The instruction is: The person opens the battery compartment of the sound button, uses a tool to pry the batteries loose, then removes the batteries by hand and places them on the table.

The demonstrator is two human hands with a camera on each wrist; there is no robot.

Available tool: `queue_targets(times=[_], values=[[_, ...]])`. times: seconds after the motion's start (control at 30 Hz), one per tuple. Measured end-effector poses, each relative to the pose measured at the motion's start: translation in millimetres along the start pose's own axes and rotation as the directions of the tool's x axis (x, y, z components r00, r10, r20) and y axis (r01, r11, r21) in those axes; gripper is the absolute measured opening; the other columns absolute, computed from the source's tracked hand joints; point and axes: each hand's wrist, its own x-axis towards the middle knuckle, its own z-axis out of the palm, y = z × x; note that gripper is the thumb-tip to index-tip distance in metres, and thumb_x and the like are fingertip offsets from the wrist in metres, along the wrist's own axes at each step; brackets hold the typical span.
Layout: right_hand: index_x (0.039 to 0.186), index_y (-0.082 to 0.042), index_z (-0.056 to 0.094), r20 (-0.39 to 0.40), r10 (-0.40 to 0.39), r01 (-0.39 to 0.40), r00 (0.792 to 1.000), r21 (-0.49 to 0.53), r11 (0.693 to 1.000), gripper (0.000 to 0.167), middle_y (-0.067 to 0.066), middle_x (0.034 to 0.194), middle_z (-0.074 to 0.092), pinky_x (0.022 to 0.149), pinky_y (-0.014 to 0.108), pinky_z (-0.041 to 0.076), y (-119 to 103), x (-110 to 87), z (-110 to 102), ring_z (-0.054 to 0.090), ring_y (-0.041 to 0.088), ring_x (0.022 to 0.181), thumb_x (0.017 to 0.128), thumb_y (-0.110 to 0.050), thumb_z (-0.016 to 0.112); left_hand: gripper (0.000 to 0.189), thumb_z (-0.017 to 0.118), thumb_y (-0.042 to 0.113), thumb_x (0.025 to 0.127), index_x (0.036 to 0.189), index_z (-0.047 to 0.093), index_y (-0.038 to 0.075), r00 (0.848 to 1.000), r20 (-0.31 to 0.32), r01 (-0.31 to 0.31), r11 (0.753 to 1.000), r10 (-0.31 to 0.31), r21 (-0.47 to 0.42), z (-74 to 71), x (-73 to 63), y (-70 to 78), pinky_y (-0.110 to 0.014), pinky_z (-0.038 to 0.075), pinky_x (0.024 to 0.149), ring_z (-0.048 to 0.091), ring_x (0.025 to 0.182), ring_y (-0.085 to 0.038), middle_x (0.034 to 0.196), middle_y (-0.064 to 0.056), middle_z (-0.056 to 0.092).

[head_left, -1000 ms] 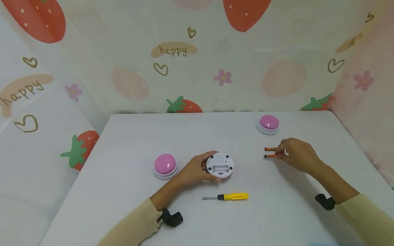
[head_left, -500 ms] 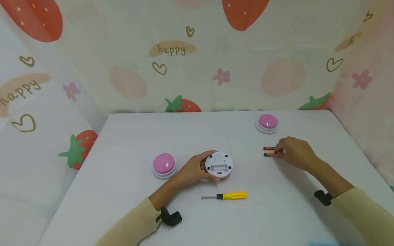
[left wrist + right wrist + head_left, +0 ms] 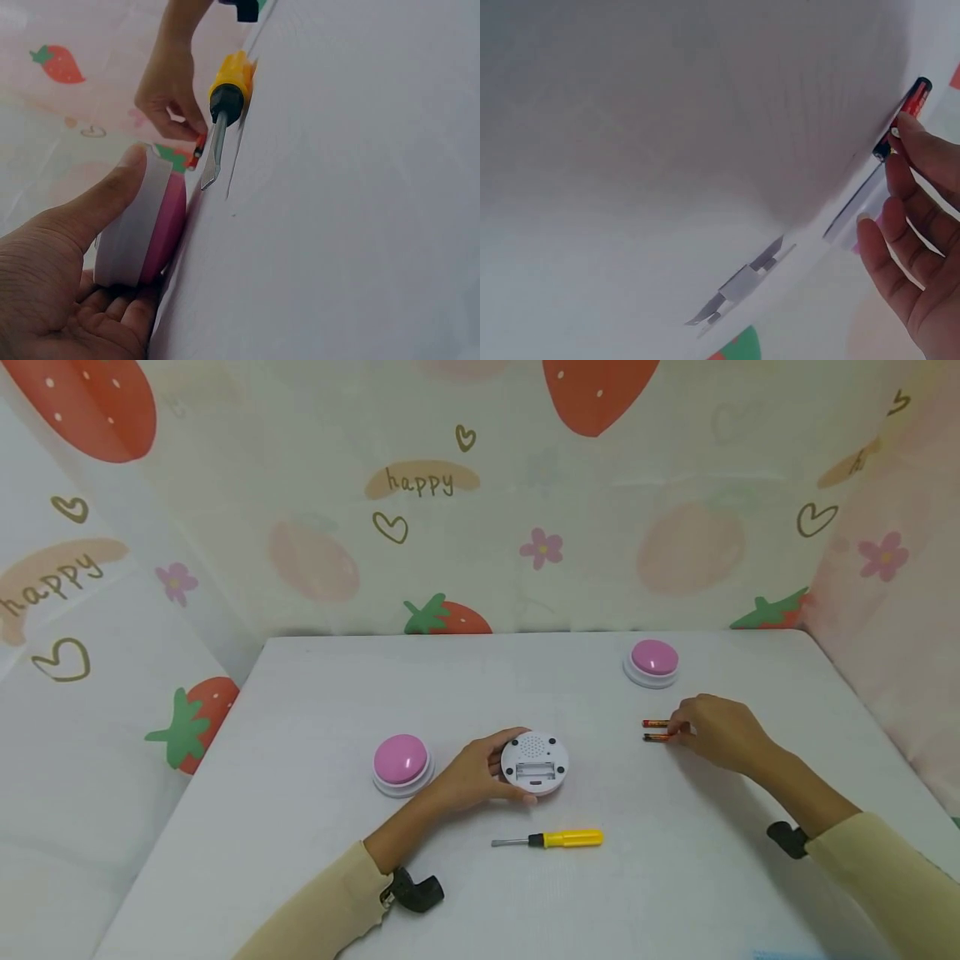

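My left hand [image 3: 472, 772] grips a round white push-button device [image 3: 535, 767] turned upside down, thumb on one side and fingers on the other. Its bare battery compartment faces up, and its pink dome [image 3: 166, 229] faces the table in the left wrist view. Further right, my right hand [image 3: 723, 732] is at two small red and black batteries [image 3: 655, 723] lying side by side. Thumb and forefinger pinch the nearer battery [image 3: 655, 737]; the right wrist view shows fingertips on a battery [image 3: 921, 91]. The hand hides the batteries' right ends.
A yellow-handled flathead screwdriver [image 3: 573, 838] lies in front of the device. Two more pink buttons stand upright, one at left [image 3: 401, 762] and one at the back right [image 3: 654, 660]. A small white cover-like piece [image 3: 742, 285] lies on the table near my right hand.
The hands and objects have barely moved. My right forearm has shifted slightly, with its fingers still at the batteries. The head view wobbles a little.
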Motion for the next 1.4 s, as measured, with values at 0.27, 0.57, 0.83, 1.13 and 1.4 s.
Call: queue_targets(times=[0.27,0.57,0.83,1.13,1.4], values=[[0.09,-0.013,0.08,0.001,-0.025,0.025,1.0,-0.031,0.999,0.012,0.001,0.089,0.073,0.066,0.038,0.055,5.6,1.0,1.0,0.062,0.02,0.08,0.081,-0.007,0.085,0.099,0.094,0.016,0.072,0.155,0.041,0.016,1.0,0.002,-0.005,1.0,0.005,-0.002,-0.2,0.0,-0.2,-0.027,0.044,0.108,0.053,0.134,-0.015,0.15,-0.002,0.051],[0.09,-0.014,0.08,-0.003,-0.021,0.021,1.0,-0.034,0.999,0.012,-0.001,0.086,0.072,0.06,0.032,0.05,6.5,1.4,1.0,0.059,0.017,0.076,0.08,-0.01,0.086,0.099,0.095,0.019,0.071,0.155,0.041,0.017,1.0,0.0,-0.009,1.0,0.009,0.001,-0.1,0.4,-2.6,-0.025,0.044,0.108,0.052,0.134,-0.014,0.151,0.0,0.051],[0.098,-0.012,0.08,-0.038,-0.011,0.011,0.999,-0.016,1.0,0.017,-0.002,0.084,0.07,0.062,0.032,0.053,-15.5,2.1,-5.6,0.061,0.016,0.077,0.084,-0.019,0.084,0.1,0.095,0.02,0.072,0.156,0.041,0.017,1.0,0.009,-0.008,1.0,0.008,0.007,-0.9,0.5,-1.4,-0.026,0.043,0.109,0.051,0.135,-0.014,0.151,-0.001,0.05],[0.113,-0.01,0.076,-0.048,-0.106,0.106,0.993,-0.02,0.994,0.036,-0.002,0.088,0.068,0.063,0.03,0.055,-70.0,8.3,-3.0,0.06,0.016,0.079,0.083,-0.026,0.086,0.1,0.094,0.021,0.072,0.156,0.04,0.019,1.0,0.015,0.006,1.0,-0.006,0.023,-0.5,1.2,1.0,-0.028,0.043,0.11,0.051,0.136,-0.015,0.152,-0.001,0.05],[0.135,-0.01,0.066,0.053,-0.111,0.108,0.992,0.065,0.992,0.06,0.0,0.103,0.072,0.071,0.029,0.059,-107.2,15.6,10.2,0.064,0.017,0.089,0.084,-0.035,0.084,0.1,0.095,0.022,0.072,0.156,0.041,0.02,1.0,0.012,0.006,0.999,-0.007,0.047,-1.3,1.9,1.7,-0.026,0.044,0.108,0.052,0.134,-0.013,0.151,0.001,0.05]])
